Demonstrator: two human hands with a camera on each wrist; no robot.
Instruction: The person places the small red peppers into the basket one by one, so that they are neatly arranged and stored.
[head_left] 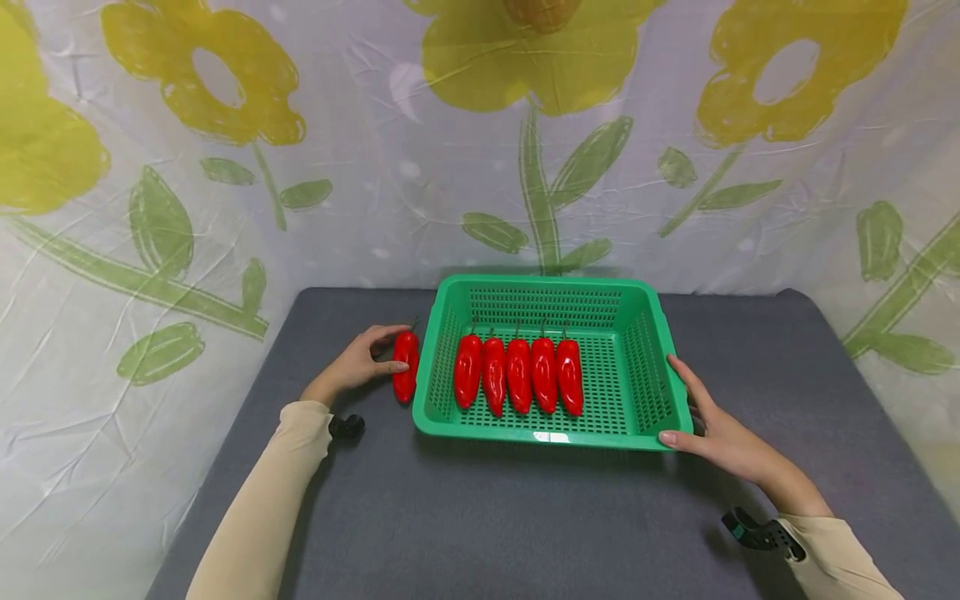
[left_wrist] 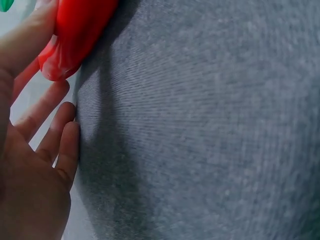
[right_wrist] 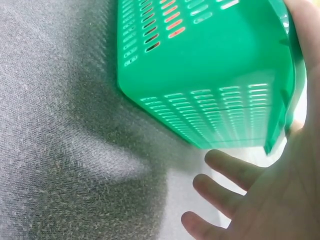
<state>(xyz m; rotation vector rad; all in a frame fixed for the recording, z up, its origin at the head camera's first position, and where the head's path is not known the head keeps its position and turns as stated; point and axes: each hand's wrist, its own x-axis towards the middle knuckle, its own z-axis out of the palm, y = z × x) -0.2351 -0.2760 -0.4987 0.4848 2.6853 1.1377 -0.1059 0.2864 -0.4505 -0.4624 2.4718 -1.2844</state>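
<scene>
In the head view, my left hand (head_left: 365,357) holds a glossy red chili pepper (head_left: 406,377) between thumb and fingers, just left of a green plastic basket (head_left: 487,429). The left wrist view shows the thumb against this chili pepper (left_wrist: 82,35), with the lower fingers loosely extended below its rounded tip. Several more red chili peppers (head_left: 518,375) lie side by side in the basket, stems toward the back. At the basket's front right corner, my right hand (head_left: 720,433) touches the rim with thumb and index finger; its other fingers (right_wrist: 225,197) spread beside the slotted wall.
A dark grey cloth-covered table (head_left: 510,517) lies under everything. Behind it and at both sides hangs a pale curtain (head_left: 360,192) printed with yellow flowers. Black wrist straps (head_left: 761,533) sit at both sleeve cuffs.
</scene>
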